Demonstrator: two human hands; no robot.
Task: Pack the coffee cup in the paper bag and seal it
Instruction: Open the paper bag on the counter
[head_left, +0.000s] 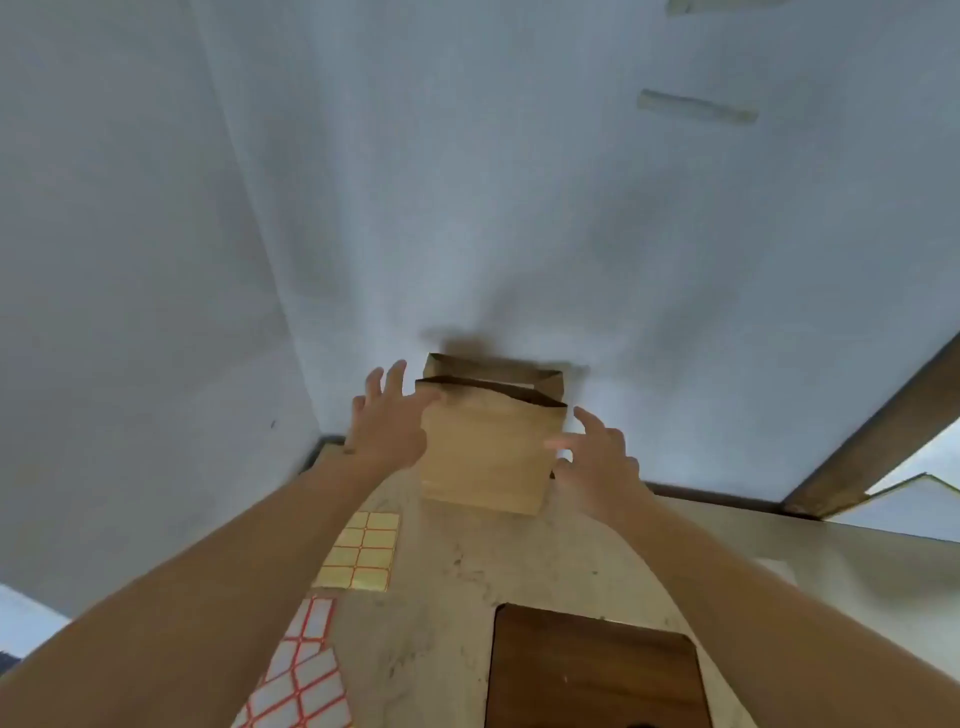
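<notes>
At the near left, a sheet of white labels with red borders (304, 670) lies flat on the pale stone counter (441, 597), partly under the left forearm. Just beyond it lies a sheet of yellow labels (363, 551), also red-edged. Farther on, the left hand (387, 426) is raised with its fingers spread open, its thumb side at the left edge of the paper bag (488, 447); motion blur makes it unclear whether it touches the paper. The brown bag stands upright at the far end of the counter, close to the pale wall (467, 182), and its mouth is open and unsealed. The coffee cup cannot be seen from here. Near the middle, a dark wooden board (592, 670) lies on the counter. To the right of the bag, the right hand (597, 457) hovers with fingers splayed open, near the bag's right side, gripping nothing.
</notes>
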